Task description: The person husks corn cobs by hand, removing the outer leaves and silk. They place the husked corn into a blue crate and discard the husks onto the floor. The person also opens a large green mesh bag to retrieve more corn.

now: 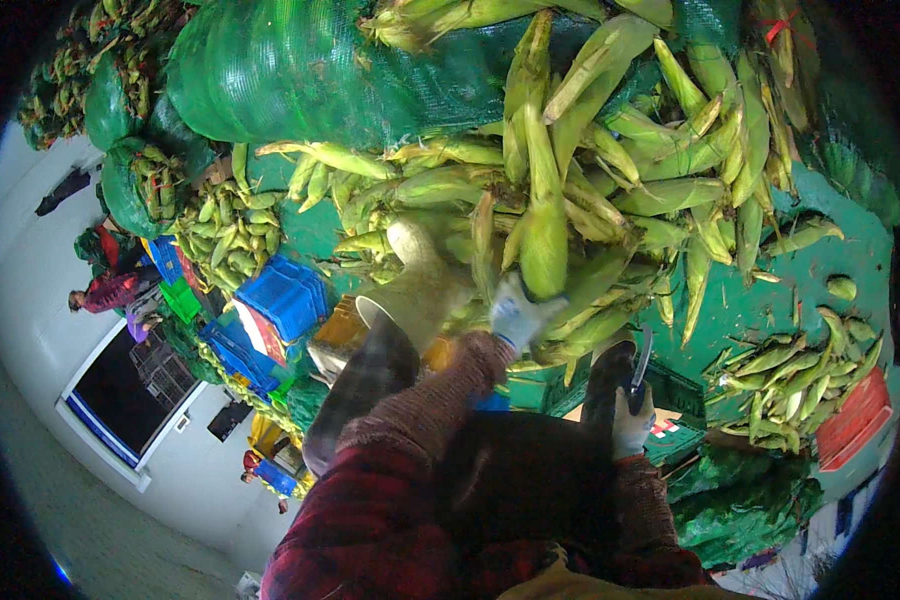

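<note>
My left hand [522,312], in a pale glove, reaches forward and grips the near, thick end of a green ear of corn [544,240] in its husk. The ear points away from me, its stalk end toward the far side of the heap. Close to my right thigh, my right hand [632,424], also gloved, is closed around a knife [642,358] with its blade pointing up and away. A large heap of corn ears [450,190] in their husks lies before me, with more ears just under and beside my left hand.
Behind the heap lies a full green mesh sack [270,70]. A green crate [678,390] stands beside my right hand. Farther right are a smaller corn pile [800,380] and a red crate [854,420]. Blue crates [285,298] stand left; other people [115,290] work beyond them.
</note>
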A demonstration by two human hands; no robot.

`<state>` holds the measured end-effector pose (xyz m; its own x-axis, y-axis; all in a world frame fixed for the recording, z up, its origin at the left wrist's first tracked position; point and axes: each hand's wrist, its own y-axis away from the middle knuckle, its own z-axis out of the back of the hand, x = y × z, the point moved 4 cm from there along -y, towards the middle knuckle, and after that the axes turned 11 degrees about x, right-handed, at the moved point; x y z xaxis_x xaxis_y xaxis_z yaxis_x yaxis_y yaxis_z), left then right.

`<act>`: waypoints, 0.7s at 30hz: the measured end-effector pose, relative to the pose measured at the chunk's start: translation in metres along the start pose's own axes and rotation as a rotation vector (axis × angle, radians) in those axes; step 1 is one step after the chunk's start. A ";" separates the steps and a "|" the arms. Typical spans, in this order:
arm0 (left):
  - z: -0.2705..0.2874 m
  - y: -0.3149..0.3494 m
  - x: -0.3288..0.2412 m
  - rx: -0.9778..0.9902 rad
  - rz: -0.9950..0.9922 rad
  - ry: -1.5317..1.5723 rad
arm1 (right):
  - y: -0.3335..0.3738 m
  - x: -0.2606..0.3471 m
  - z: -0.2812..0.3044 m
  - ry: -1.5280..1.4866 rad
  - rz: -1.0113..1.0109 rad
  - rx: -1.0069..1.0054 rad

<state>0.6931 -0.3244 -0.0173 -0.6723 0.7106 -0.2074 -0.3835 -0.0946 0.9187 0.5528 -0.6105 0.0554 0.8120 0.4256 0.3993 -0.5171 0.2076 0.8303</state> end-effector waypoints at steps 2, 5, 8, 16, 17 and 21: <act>-0.055 0.021 -0.001 0.242 0.024 0.228 | -0.001 -0.002 0.003 0.002 -0.049 0.014; -0.107 0.045 -0.002 0.320 0.125 0.134 | -0.001 0.009 0.008 -0.076 -0.041 0.032; -0.106 0.027 0.003 0.441 -0.108 -0.302 | -0.001 -0.007 0.006 -0.047 -0.004 -0.027; 0.159 -0.108 -0.140 -0.657 -0.254 -0.193 | -0.001 -0.005 0.012 -0.233 -0.031 0.005; 0.178 -0.130 -0.144 -0.688 -0.123 -0.262 | -0.001 -0.003 0.014 -0.222 -0.070 0.012; 0.194 -0.179 -0.165 -0.348 0.275 -0.519 | 0.001 -0.019 0.014 -0.207 -0.191 -0.055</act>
<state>0.9954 -0.2892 -0.0821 -0.4168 0.8628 0.2860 -0.4817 -0.4765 0.7355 0.5403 -0.6305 0.0538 0.9313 0.1860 0.3133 -0.3587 0.3168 0.8781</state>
